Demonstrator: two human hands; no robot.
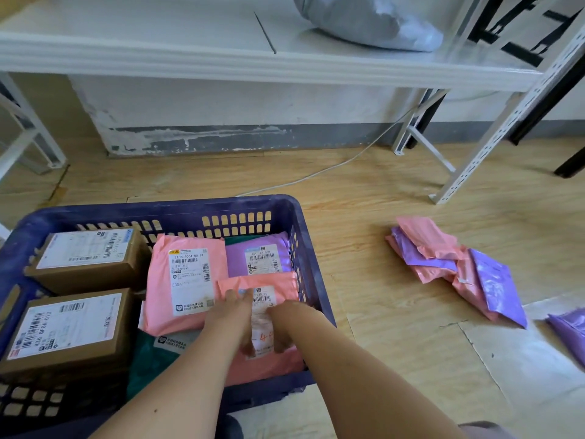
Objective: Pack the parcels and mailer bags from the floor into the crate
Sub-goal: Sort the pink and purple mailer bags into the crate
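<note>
Already two brown cardboard parcels (85,258) are packed in the blue plastic crate (221,202), a pink plastic mailer bag (262,282) is gripped inside it by the left hand (232,308) and the right hand (286,324), and a heap of pink and purple bags (456,264) is left on the floor (380,280).

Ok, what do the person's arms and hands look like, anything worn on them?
Both arms are bare up to the frame's edge; no sleeves show. The left hand and right hand wear no gloves, and no ring, watch or bracelet is visible. A small dark spot marks the left forearm.
</note>
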